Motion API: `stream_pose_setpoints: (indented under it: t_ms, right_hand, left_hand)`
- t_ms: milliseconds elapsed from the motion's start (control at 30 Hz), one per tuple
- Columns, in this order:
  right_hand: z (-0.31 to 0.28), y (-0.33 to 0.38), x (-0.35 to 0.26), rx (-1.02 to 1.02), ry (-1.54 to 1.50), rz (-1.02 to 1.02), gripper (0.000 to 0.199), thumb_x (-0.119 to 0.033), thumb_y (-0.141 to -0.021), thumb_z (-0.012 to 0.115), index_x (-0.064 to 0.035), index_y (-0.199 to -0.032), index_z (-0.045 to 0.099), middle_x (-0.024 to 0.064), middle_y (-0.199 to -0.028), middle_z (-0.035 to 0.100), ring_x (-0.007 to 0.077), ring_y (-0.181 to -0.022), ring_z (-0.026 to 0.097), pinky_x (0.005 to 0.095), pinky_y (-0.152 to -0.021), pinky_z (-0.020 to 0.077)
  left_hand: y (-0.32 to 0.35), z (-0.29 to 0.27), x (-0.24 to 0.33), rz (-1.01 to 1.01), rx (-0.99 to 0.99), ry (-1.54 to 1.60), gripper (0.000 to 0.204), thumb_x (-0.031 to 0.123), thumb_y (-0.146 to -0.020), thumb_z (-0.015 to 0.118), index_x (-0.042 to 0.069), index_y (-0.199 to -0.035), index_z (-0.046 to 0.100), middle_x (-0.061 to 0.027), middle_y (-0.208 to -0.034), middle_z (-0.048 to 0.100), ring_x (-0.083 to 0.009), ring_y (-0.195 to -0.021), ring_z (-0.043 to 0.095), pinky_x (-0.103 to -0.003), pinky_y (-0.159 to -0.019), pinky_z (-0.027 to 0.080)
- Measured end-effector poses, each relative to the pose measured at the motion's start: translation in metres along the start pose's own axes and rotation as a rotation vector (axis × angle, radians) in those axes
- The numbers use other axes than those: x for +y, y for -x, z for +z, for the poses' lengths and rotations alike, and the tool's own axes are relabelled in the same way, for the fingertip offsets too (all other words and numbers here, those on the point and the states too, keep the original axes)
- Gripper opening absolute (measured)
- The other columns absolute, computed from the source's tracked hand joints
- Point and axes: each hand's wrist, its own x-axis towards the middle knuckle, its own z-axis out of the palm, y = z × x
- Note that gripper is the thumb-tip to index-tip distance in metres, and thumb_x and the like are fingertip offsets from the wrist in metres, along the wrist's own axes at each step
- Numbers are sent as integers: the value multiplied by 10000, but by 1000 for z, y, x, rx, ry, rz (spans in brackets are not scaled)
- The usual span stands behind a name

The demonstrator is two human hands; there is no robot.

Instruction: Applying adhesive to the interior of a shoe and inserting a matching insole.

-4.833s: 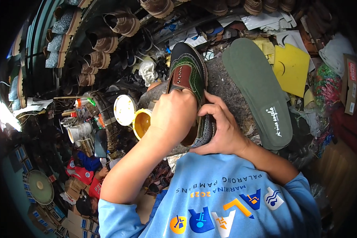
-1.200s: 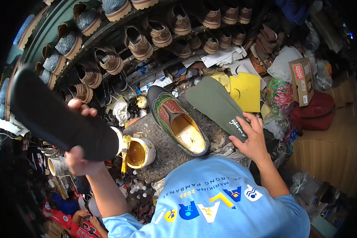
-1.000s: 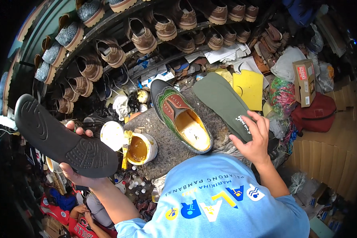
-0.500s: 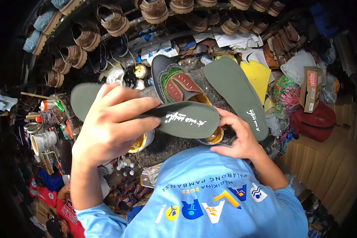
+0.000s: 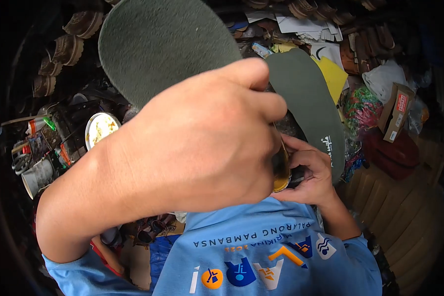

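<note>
My left hand (image 5: 207, 138) is raised across the middle, its fingers curled round a dark green insole (image 5: 167, 44). The insole's broad end sticks up beyond the knuckles; its other end is hidden behind the hand. Below and to the right, my right hand (image 5: 311, 172) grips the heel end of a shoe (image 5: 281, 172), in front of my blue shirt. Only a strip of the shoe's yellowish lining and dark edge shows past my left hand. A second green insole (image 5: 308, 93) with white lettering lies flat just beyond my right hand.
An open can (image 5: 102, 129) with pale yellow residue stands left of my forearm, near a white cup (image 5: 37, 177). Brown shoes (image 5: 66, 49) line the rack at far left. At right are yellow sheets (image 5: 333, 79), an open cardboard box (image 5: 396, 111) and a red bag (image 5: 392, 153).
My left hand has risen and swung right, much closer to the camera, tilting the insole up. My right hand has let go of the insole's end and now holds the shoe's heel.
</note>
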Motion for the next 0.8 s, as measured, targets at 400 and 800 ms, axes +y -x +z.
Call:
stream_pose_setpoints:
  t_ms: [400,800]
  right_hand:
    - [2,1,-2,24,3,0,561,-179,-594,1009,-87,-1013,647,289,-1401,631,394,-1130,739,406,-884,631]
    - [-11,-20,-56,-292,631,-487,102,-174,-796,686,-111,-871,658,44,-819,646,220,-834,622,453,-932,497]
  left_hand:
    - [-15,17,12,-17,-114,-62,130,225,-559,667,100,-585,693,41,-715,587,-191,-823,579,-360,-781,492]
    - [-30,22,23,-20,-304,-210,139,284,-662,684,172,-584,709,58,-701,683,-169,-854,596,-318,-871,439]
